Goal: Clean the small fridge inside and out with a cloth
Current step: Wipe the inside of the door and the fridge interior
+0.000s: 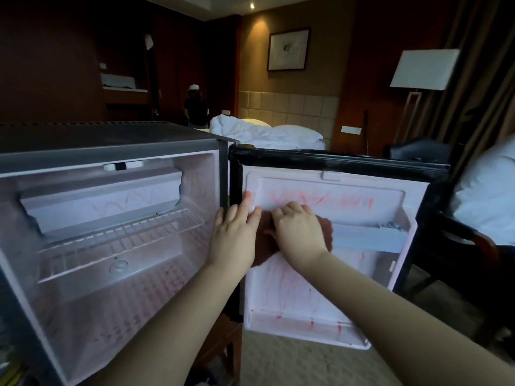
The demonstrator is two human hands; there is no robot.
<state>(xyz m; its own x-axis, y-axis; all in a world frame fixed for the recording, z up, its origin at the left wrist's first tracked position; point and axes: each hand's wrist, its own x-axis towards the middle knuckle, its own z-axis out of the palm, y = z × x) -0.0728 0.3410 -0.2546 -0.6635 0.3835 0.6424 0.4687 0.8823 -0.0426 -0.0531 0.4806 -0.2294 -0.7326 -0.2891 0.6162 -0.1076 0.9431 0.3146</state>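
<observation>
My right hand (299,232) curls its fingers on the cloth (326,228), pressed to the open door (306,296) at the fridge's (111,246) 3 o'clock; my left hand (234,232) lies flat, fingers straight, on the door's edge.

You see a white door (295,291) with red scribbles. Its rim (334,160) is black. The cloth (266,246) on the door is red-brown.

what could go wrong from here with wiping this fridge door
1. The cloth under the right hand looks dark red, so it may smear the red marks across the door liner instead of lifting them.
2. Hard pressure could swing the open door away; only the left hand steadies its hinge-side edge.
3. Fainter marks inside the cabinet may be missed.
</observation>
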